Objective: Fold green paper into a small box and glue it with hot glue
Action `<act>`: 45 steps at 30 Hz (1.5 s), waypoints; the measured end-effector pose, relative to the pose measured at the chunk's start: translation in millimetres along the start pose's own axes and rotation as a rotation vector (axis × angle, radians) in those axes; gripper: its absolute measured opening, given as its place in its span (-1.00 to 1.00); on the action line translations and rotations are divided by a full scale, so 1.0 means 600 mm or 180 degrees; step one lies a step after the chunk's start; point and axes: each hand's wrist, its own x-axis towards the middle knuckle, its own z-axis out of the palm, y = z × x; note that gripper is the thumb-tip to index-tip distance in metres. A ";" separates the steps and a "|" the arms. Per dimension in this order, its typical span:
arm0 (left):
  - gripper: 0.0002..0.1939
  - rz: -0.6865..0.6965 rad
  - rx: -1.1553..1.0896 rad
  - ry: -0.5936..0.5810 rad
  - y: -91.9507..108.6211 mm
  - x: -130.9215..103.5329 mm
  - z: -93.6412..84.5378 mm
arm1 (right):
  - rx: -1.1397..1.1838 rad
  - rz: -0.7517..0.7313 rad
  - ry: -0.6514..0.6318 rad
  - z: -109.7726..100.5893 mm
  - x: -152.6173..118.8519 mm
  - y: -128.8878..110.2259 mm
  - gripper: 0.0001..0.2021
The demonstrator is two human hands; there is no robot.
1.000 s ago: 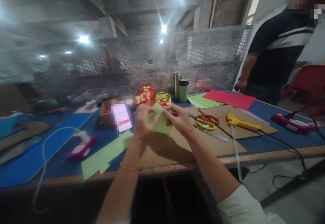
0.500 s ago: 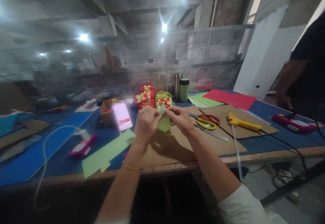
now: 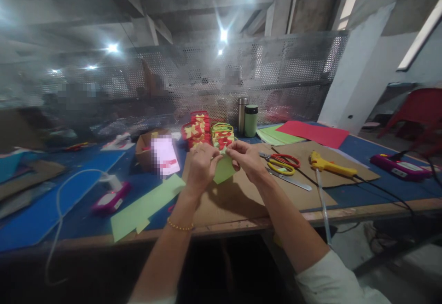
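A small piece of light green paper (image 3: pixel 223 169) is pinched between my two hands above the brown cardboard (image 3: pixel 238 203). My left hand (image 3: pixel 202 166) grips its upper left edge with thumb and fingers. On the upper right edge, my right hand (image 3: pixel 244 159) pinches the same piece. Part of the paper is hidden behind my fingers. Just beyond my hands stand small red paper baskets (image 3: pixel 196 129) with yellow bows and green ones (image 3: pixel 223 131) with red bows. A larger light green sheet (image 3: pixel 148 207) lies left of my left forearm.
Scissors (image 3: pixel 281 163), a metal blade (image 3: pixel 290 180) and a yellow glue gun (image 3: pixel 331 165) with a trailing cable lie to the right. Two flasks (image 3: pixel 250 121) stand behind. A lit phone (image 3: pixel 167 154) leans on a cardboard box (image 3: pixel 143 147). Purple power strips (image 3: pixel 398 167) sit on both sides.
The person at the right edge has gone out of view, and a red chair shows there. The green paper has turned slightly between my fingers; both hands keep their pinch.
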 end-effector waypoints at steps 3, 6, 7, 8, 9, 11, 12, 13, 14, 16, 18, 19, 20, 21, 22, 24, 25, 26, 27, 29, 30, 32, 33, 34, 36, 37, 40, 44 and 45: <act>-0.86 0.0082 -0.0018 0.0023 0.001 0.000 0.001 | -0.0012 0.0227 -0.0020 -0.004 0.002 -0.003 -0.70; -0.84 0.0226 0.0032 0.0090 0.001 -0.001 0.003 | -0.0017 0.0414 -0.0062 -0.006 0.002 -0.005 -0.73; -0.83 0.0261 0.0057 0.0100 0.000 -0.001 0.003 | -0.0017 0.0436 -0.0059 -0.006 0.002 -0.005 -0.73; -0.83 0.0279 0.0063 0.0103 0.000 -0.001 0.004 | -0.0020 0.0431 -0.0042 -0.006 0.002 -0.005 -0.73; -0.83 0.0277 0.0049 0.0095 -0.001 -0.001 0.004 | -0.0030 0.0391 -0.0007 -0.005 0.002 -0.004 -0.73; -0.84 0.0198 -0.0022 0.0075 -0.004 -0.001 0.006 | -0.0079 0.0231 0.0068 -0.005 0.002 -0.001 -0.71; -0.85 0.0142 -0.0071 0.0070 -0.005 -0.001 0.006 | -0.0106 0.0139 0.0091 -0.005 0.002 0.001 -0.70; -0.85 0.0089 -0.0119 0.0068 -0.006 -0.001 0.007 | -0.0128 0.0049 0.0100 -0.005 0.002 0.002 -0.68; -0.85 0.0046 -0.0156 0.0073 -0.008 -0.002 0.008 | -0.0147 -0.0036 0.0090 -0.005 0.002 0.003 -0.67; -0.86 0.0016 -0.0200 0.0119 -0.010 -0.002 0.009 | -0.0174 -0.0201 0.0029 -0.006 0.001 0.004 -0.64; -0.86 -0.0006 -0.0188 0.0181 -0.011 -0.002 0.010 | -0.0214 -0.0347 -0.0067 -0.007 0.001 0.004 -0.63; -0.86 -0.0032 -0.0170 0.0210 -0.011 -0.003 0.010 | -0.0239 -0.0390 -0.0131 -0.007 0.001 0.004 -0.62; -0.86 -0.0066 -0.0151 0.0221 -0.011 -0.003 0.010 | -0.0265 -0.0413 -0.0192 -0.007 0.001 0.004 -0.62; -0.86 -0.0103 -0.0132 0.0217 -0.012 -0.003 0.010 | -0.0288 -0.0422 -0.0243 -0.007 0.001 0.005 -0.62; -0.86 -0.0133 -0.0115 0.0204 -0.012 -0.003 0.010 | -0.0310 -0.0424 -0.0282 -0.007 0.002 0.006 -0.61; -0.86 -0.0181 -0.0083 0.0187 -0.012 -0.003 0.009 | -0.0357 -0.0451 -0.0309 -0.006 0.003 0.009 -0.60; -0.87 -0.0198 -0.0074 0.0191 -0.012 -0.003 0.008 | -0.0388 -0.0486 -0.0298 -0.006 0.003 0.011 -0.60; -0.87 -0.0210 -0.0076 0.0203 -0.012 -0.003 0.008 | -0.0430 -0.0534 -0.0290 -0.006 0.003 0.012 -0.61; -0.88 -0.0221 -0.0089 0.0220 -0.012 -0.003 0.007 | -0.0485 -0.0592 -0.0288 -0.006 0.003 0.013 -0.62; -0.90 -0.0235 -0.0135 0.0267 -0.012 -0.002 0.006 | -0.0628 -0.0709 -0.0298 -0.007 0.003 0.014 -0.66; -0.90 -0.0240 -0.0160 0.0296 -0.012 -0.002 0.005 | -0.0708 -0.0757 -0.0309 -0.008 0.003 0.014 -0.68; -0.91 -0.0265 -0.0210 0.0333 -0.011 -0.001 0.003 | -0.0839 -0.0818 -0.0340 -0.009 0.002 0.014 -0.71; -0.91 -0.0284 -0.0236 0.0340 -0.011 -0.001 0.003 | -0.0888 -0.0840 -0.0352 -0.010 0.002 0.014 -0.72; -0.91 -0.0307 -0.0260 0.0336 -0.011 -0.001 0.002 | -0.0929 -0.0865 -0.0365 -0.011 0.002 0.014 -0.73; -0.90 -0.0350 -0.0293 0.0302 -0.011 -0.001 0.001 | -0.1002 -0.0942 -0.0376 -0.012 0.003 0.015 -0.77; -0.90 -0.0361 -0.0301 0.0283 -0.012 -0.001 0.002 | -0.1056 -0.0997 -0.0376 -0.013 0.003 0.015 -0.79; -0.90 -0.0355 -0.0276 0.0236 -0.016 -0.002 0.006 | -0.1260 -0.1208 -0.0333 -0.012 0.003 0.015 -0.85; -0.90 -0.0378 -0.0292 0.0202 -0.018 -0.002 0.009 | -0.1425 -0.1419 -0.0333 -0.011 0.002 0.013 -0.85; -0.90 -0.0390 -0.0324 0.0209 -0.017 -0.002 0.008 | -0.1433 -0.1428 -0.0349 -0.010 0.002 0.014 -0.85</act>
